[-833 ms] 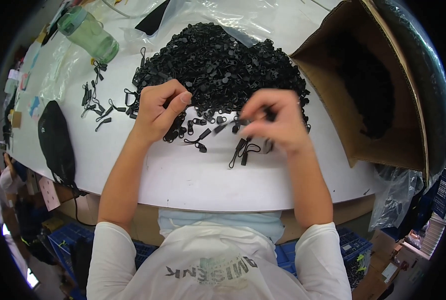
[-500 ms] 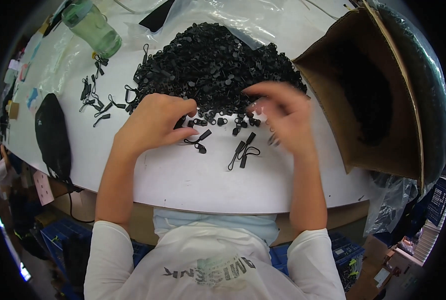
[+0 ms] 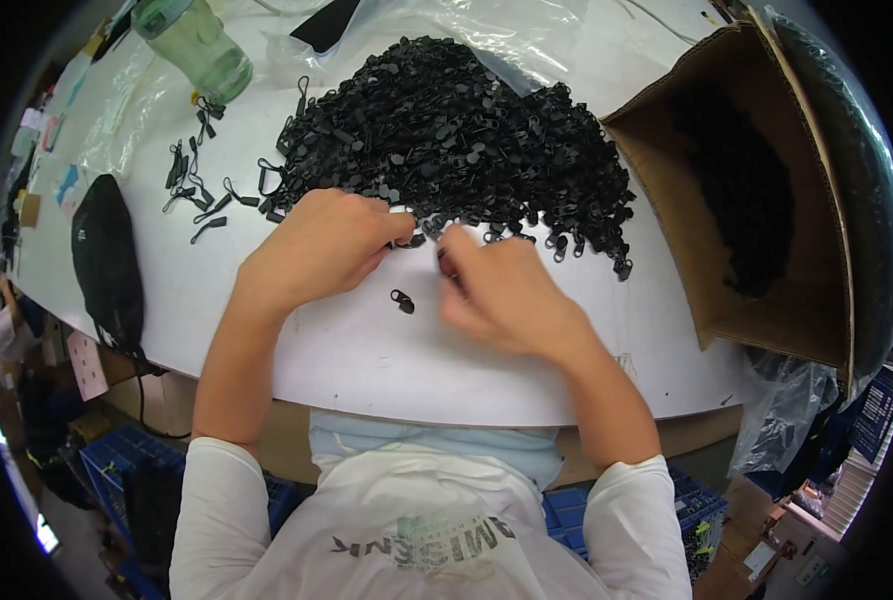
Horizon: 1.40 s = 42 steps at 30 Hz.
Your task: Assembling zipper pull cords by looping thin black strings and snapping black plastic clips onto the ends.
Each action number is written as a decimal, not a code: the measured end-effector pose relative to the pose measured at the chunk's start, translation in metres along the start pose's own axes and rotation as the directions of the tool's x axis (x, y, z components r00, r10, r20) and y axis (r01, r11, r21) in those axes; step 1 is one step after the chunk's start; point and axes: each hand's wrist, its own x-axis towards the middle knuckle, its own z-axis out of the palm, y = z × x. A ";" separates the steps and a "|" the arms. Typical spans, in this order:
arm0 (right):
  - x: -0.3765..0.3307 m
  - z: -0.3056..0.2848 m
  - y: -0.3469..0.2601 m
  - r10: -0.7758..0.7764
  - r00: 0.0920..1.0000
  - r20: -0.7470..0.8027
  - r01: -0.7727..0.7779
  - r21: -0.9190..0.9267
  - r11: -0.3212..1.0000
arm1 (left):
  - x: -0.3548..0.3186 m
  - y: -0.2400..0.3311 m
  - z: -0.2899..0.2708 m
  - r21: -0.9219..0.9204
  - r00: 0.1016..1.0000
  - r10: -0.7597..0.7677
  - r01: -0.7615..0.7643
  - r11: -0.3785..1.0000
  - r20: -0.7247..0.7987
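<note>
A big heap of small black plastic pulls (image 3: 446,140) lies on the white table (image 3: 386,350). My left hand (image 3: 321,245) rests at the heap's near edge, fingers curled over a few pieces. My right hand (image 3: 501,290) is close beside it, blurred, fingertips pinched on a small black piece near the left hand. One loose black pull (image 3: 402,300) lies on the table just under the two hands. What exactly sits inside either hand is hidden by the fingers.
An open cardboard box (image 3: 756,190) with black pieces inside stands at the right. Several separated black pulls (image 3: 201,190) lie at the left, near a green bottle (image 3: 194,45). A black pouch (image 3: 106,260) sits at the left edge. Clear plastic bags lie behind the heap.
Both hands have drawn together at the heap's near edge. The loose pieces that lay in front of the right hand are gone from the table except one.
</note>
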 end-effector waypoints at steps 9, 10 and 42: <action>-0.004 -0.028 0.023 0.247 0.958 -0.146 0.159 0.987 -0.033 | 0.000 -0.001 -0.008 -0.011 0.999 -0.003 0.003 1.000 -0.033; -0.004 -0.028 0.024 0.292 0.943 -0.160 0.177 0.984 -0.033 | 0.000 -0.001 -0.009 -0.046 0.999 -0.014 0.013 0.999 -0.040; 0.002 0.005 -0.003 -0.106 0.906 -0.409 0.006 -0.238 0.971 | 0.012 0.005 0.018 -0.889 0.906 -0.367 -0.022 0.458 -0.211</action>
